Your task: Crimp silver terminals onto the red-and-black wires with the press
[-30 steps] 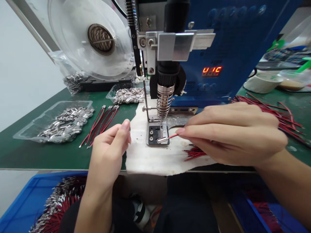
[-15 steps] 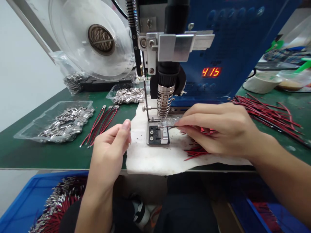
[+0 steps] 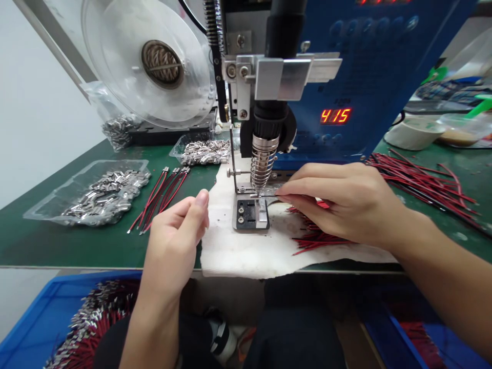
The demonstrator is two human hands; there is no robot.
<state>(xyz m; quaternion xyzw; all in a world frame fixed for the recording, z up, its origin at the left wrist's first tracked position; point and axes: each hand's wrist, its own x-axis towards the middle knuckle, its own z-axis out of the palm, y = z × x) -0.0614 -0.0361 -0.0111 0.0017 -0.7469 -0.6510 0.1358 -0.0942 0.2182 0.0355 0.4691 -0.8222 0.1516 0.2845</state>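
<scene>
My right hand point(image 3: 330, 202) pinches a thin dark wire point(image 3: 271, 196) between thumb and fingertips, just right of the soldering machine's spring-wrapped tip point(image 3: 264, 164). The wire's silvery end point(image 3: 254, 195) lies under that tip, a little above the small black fixture block point(image 3: 249, 214) with its metal clamp piece. Beneath my right hand, red and black wires point(image 3: 315, 238) are spread on a white cloth point(image 3: 230, 256). My left hand point(image 3: 177, 236) hovers left of the fixture, closed, its thumb pressed to the curled fingers; whatever is in it is hidden.
Clear trays of metal terminals point(image 3: 115, 192) point(image 3: 205, 152) stand at left, beside several finished-looking wires point(image 3: 165, 195). The blue machine body point(image 3: 369, 102) rises behind. More red-black wires point(image 3: 423, 179) lie at right. A blue bin point(image 3: 42, 307) of wires with metal ends sits below the table's left edge.
My right hand has raised the wire's end slightly off the fixture toward the tip. My left hand is nearly still. The view has shifted a little.
</scene>
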